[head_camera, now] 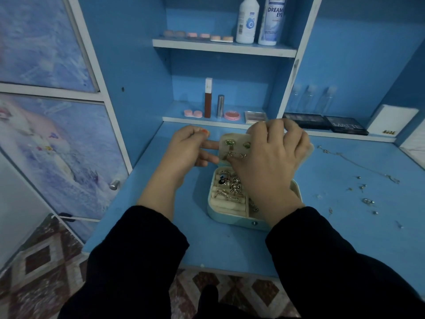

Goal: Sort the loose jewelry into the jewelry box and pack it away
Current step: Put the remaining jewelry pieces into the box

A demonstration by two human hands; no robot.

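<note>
A small pale-green jewelry box (232,218) stands open on the blue desk, its cream slots holding several rings. Its raised earring panel (233,147) carries several earrings. My left hand (190,146) steadies that panel's left edge with its fingers. My right hand (271,155) covers the panel's right side, the thumb pressing near a stud; whether it pinches an earring is hidden. Loose earrings (367,201) and a thin chain necklace (358,165) lie on the desk to the right.
Dark eyeshadow palettes (325,123) and a white box (391,120) sit at the desk's back right. Lipsticks, compacts and bottles (247,19) fill the shelves behind. A cabinet door with a metal knob (114,184) stands at the left.
</note>
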